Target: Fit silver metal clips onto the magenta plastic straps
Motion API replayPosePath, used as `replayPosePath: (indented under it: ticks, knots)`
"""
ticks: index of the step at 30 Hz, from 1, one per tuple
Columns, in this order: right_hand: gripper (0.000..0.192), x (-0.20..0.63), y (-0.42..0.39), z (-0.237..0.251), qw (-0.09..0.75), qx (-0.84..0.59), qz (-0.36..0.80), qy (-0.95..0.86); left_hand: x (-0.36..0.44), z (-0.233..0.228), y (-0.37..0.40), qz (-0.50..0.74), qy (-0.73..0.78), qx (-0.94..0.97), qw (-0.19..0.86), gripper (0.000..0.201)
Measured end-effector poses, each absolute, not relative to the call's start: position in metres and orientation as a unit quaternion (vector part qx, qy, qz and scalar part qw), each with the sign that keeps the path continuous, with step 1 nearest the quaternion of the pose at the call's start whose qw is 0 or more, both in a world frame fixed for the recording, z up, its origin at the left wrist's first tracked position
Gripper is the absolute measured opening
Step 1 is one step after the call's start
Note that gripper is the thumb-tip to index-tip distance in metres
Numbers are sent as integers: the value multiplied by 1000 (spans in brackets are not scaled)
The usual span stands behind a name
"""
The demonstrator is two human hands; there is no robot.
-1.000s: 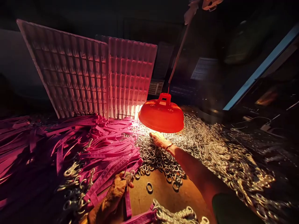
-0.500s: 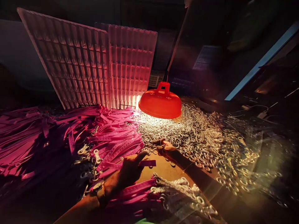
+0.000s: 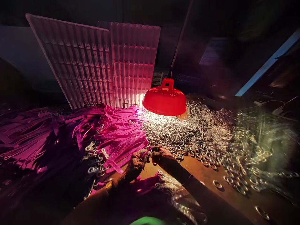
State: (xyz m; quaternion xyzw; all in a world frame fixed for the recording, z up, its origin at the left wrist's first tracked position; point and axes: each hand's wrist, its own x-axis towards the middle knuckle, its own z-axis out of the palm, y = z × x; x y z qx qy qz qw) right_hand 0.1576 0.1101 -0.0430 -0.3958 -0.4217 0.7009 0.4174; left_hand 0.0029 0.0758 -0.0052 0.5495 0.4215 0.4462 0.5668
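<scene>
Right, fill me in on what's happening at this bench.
A person sits at a brown worktable under a low red dome lamp. The left hand pinches the end of a flat pink plastic strap, and the right hand meets it at that end, at the edge of a wide heap of small silver metal rings. A big pile of the same pink straps lies to the left, with two ribbed white trays propped behind.

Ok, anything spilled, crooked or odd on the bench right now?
A few metal rings lie loose on the bare table, apart from the ring heap. The two grid trays lean tilted behind the pink straps. Both hands, left hand and right hand, meet on one strap; nothing looks damaged.
</scene>
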Motion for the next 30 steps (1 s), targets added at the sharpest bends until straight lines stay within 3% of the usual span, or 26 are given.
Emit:
replayPosePath:
  ticks: [6,9,13,17,26,30]
  knots:
    - [37,150,110,-40,444,-437,642,-448,-1,-15,87,403,482,432,647,41]
    - [27,150,109,-31,434,-456,612,-480,1,-20,88,403,515,427,625,48]
    - [14,151,105,-23,427,-463,587,-510,5,-20,84,436,516,488,553,42]
    - [13,149,101,-18,439,-410,604,-524,5,-5,76,438,523,512,521,35]
    - [25,142,95,-19,384,-461,571,-560,6,-21,77,428,493,507,563,20]
    - [15,142,94,-27,388,-488,470,-625,2,-25,88,437,441,487,614,14]
